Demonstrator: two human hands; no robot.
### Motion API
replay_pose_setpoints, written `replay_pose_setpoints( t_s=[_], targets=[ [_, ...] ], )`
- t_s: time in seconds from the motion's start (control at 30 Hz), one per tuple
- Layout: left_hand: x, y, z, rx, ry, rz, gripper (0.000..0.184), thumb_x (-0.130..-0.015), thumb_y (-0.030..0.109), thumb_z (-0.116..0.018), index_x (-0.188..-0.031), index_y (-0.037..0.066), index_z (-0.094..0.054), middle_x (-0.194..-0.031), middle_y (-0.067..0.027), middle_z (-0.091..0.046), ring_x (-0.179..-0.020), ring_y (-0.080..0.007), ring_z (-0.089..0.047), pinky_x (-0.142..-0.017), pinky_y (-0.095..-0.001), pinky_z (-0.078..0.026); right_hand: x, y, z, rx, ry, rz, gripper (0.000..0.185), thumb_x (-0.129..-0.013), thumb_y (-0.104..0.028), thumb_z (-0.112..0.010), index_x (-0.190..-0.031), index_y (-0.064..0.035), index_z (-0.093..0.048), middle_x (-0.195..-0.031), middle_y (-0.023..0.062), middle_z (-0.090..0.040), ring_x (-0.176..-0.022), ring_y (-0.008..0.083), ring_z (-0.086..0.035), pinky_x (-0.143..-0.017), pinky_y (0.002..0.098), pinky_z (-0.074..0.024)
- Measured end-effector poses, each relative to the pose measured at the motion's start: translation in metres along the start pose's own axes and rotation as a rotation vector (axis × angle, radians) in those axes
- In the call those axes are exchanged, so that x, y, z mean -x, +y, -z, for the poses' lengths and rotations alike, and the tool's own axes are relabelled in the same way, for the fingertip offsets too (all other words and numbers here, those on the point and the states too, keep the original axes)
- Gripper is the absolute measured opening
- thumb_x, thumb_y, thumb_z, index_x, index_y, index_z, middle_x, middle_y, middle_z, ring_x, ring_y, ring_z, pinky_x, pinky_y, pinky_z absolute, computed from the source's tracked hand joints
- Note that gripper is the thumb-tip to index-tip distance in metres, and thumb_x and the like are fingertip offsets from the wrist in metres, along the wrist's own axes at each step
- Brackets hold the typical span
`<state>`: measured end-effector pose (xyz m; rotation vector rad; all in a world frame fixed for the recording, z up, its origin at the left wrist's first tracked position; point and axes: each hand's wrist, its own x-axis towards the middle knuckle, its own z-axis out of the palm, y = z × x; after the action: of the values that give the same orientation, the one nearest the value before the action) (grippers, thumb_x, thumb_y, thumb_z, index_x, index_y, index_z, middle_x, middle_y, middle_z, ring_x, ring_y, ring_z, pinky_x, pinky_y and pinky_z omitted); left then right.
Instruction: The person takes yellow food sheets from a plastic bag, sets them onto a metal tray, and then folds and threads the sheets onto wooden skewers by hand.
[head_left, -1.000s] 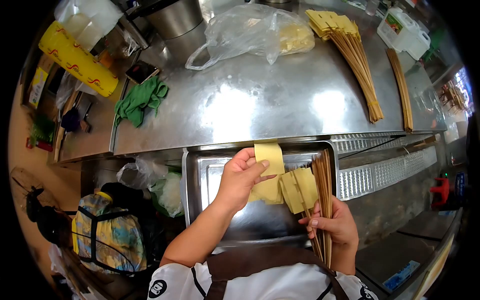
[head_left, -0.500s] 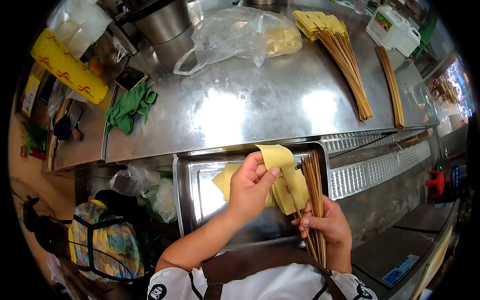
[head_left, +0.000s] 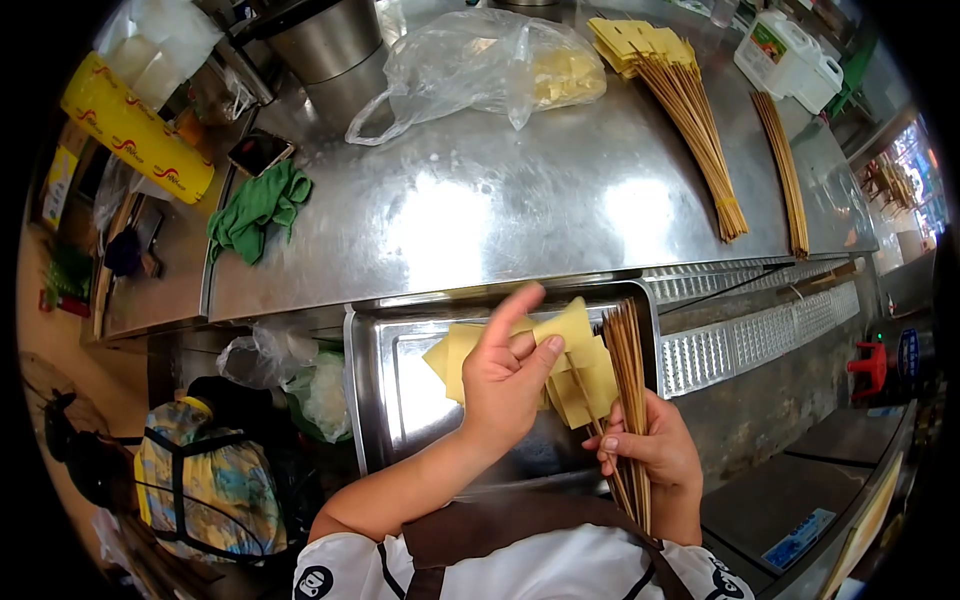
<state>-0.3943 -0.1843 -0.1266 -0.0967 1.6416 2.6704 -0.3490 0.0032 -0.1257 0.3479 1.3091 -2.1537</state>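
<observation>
My left hand (head_left: 503,385) pinches a thin yellow sheet (head_left: 568,326), which looks like tofu skin, between thumb and fingers; the index finger sticks up. A single skewer (head_left: 583,388) runs from my right hand up to the yellow sheets. My right hand (head_left: 655,450) is wrapped round a bundle of bamboo skewers (head_left: 627,365), held nearly upright with their tips away from me. Below both hands is a metal tray (head_left: 352,390). More yellow sheets (head_left: 458,350) lie in it, partly hidden behind my left hand.
On the steel table (head_left: 400,220) lie a plastic bag (head_left: 450,70) with yellow pieces, skewered yellow sheets (head_left: 690,130) and a loose skewer bundle (head_left: 782,175). A green cloth (head_left: 258,210) and a phone (head_left: 260,152) are left; a white jug (head_left: 788,60) stands far right.
The held sheet has gone from standing tall to folded down lower, between my left thumb and fingers. My left index finger has lifted away from it. My right hand has stayed in place.
</observation>
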Motion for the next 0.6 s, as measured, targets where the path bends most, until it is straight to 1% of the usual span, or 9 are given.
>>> replay_pose_setpoints(
  t_s=[0.03,0.1,0.13,0.2,0.33,0.43,0.5,0.53,0.6],
  targets=[
    [0.000,-0.001,0.002,-0.001,0.001,0.000,0.047,-0.090,-0.003,-0.052,-0.135,-0.001,-0.036,-0.105,-0.0138,-0.063,-0.089,-0.0091,-0.059,-0.074,-0.0209,-0.048,0.000,0.000,0.000,-0.001,0.000,-0.001,0.026,-0.077,0.004,-0.066,-0.095,-0.0027,-0.048,-0.068,0.0069,-0.059,-0.057,0.0185,-0.063,-0.078,0.0362,-0.0523],
    [0.002,-0.003,0.005,-0.065,0.029,0.158,0.035,-0.091,0.001,-0.054,-0.126,-0.003,-0.049,-0.100,-0.0102,-0.065,-0.086,-0.0075,-0.058,-0.072,-0.0199,-0.048,-0.001,0.001,0.001,0.016,-0.012,0.021,0.026,-0.077,0.004,-0.066,-0.095,-0.0027,-0.048,-0.069,0.0069,-0.059,-0.057,0.0187,-0.063,-0.078,0.0365,-0.0524],
    [0.004,-0.004,0.004,-0.065,0.029,0.159,0.035,-0.091,0.001,-0.054,-0.126,-0.003,-0.049,-0.100,-0.0102,-0.065,-0.086,-0.0075,-0.058,-0.072,-0.0199,-0.048,-0.001,0.001,0.001,0.016,-0.012,0.021,0.026,-0.077,0.004,-0.066,-0.095,-0.0027,-0.048,-0.069,0.0069,-0.059,-0.057,0.0187,-0.063,-0.078,0.0365,-0.0524],
    [0.008,-0.003,-0.001,-0.006,0.082,0.202,0.028,-0.091,0.003,-0.056,-0.118,-0.004,-0.056,-0.098,-0.0081,-0.065,-0.085,-0.0066,-0.058,-0.072,-0.0195,-0.048,-0.001,0.001,0.001,0.015,0.000,0.019,0.027,-0.077,0.004,-0.066,-0.095,-0.0028,-0.048,-0.069,0.0063,-0.058,-0.057,0.0188,-0.063,-0.078,0.0368,-0.0525],
    [0.016,-0.004,-0.002,-0.008,0.079,0.252,0.030,-0.091,0.003,-0.056,-0.119,-0.004,-0.055,-0.099,-0.0087,-0.065,-0.085,-0.0065,-0.058,-0.073,-0.0199,-0.048,-0.001,0.000,0.001,0.025,0.005,0.013,0.027,-0.077,0.004,-0.066,-0.094,-0.0029,-0.048,-0.069,0.0057,-0.057,-0.057,0.0188,-0.063,-0.078,0.0371,-0.0526],
    [0.022,-0.010,-0.004,-0.047,0.062,0.254,0.032,-0.090,0.004,-0.058,-0.121,-0.003,-0.054,-0.099,-0.0096,-0.066,-0.084,-0.0079,-0.060,-0.070,-0.0194,-0.048,-0.001,0.000,0.002,0.014,0.005,0.017,0.026,-0.076,0.004,-0.066,-0.094,-0.0031,-0.048,-0.069,0.0053,-0.057,-0.057,0.0189,-0.063,-0.077,0.0368,-0.0527],
    [0.020,-0.009,-0.003,-0.014,0.069,0.190,0.032,-0.089,0.003,-0.057,-0.121,-0.003,-0.052,-0.098,-0.0103,-0.065,-0.085,-0.0094,-0.061,-0.072,-0.0203,-0.049,-0.001,0.000,0.002,-0.002,0.005,0.013,0.026,-0.077,0.005,-0.066,-0.094,-0.0031,-0.048,-0.070,0.0054,-0.057,-0.057,0.0190,-0.063,-0.078,0.0365,-0.0527],
    [0.016,-0.007,-0.003,-0.013,0.069,0.190,0.032,-0.089,0.003,-0.057,-0.121,-0.003,-0.052,-0.098,-0.0103,-0.065,-0.085,-0.0094,-0.061,-0.072,-0.0203,-0.049,-0.001,0.001,0.002,-0.002,0.006,0.014,0.026,-0.077,0.005,-0.066,-0.094,-0.0031,-0.048,-0.070,0.0054,-0.057,-0.057,0.0190,-0.063,-0.078,0.0365,-0.0527],
    [0.004,-0.003,-0.001,0.104,0.137,0.201,0.028,-0.090,0.000,-0.055,-0.117,-0.004,-0.053,-0.097,-0.0092,-0.065,-0.084,-0.0092,-0.060,-0.073,-0.0212,-0.048,-0.001,0.002,0.003,0.002,-0.001,0.014,0.027,-0.077,0.004,-0.066,-0.095,-0.0030,-0.048,-0.070,0.0054,-0.057,-0.057,0.0191,-0.063,-0.078,0.0365,-0.0527]
  ],
)
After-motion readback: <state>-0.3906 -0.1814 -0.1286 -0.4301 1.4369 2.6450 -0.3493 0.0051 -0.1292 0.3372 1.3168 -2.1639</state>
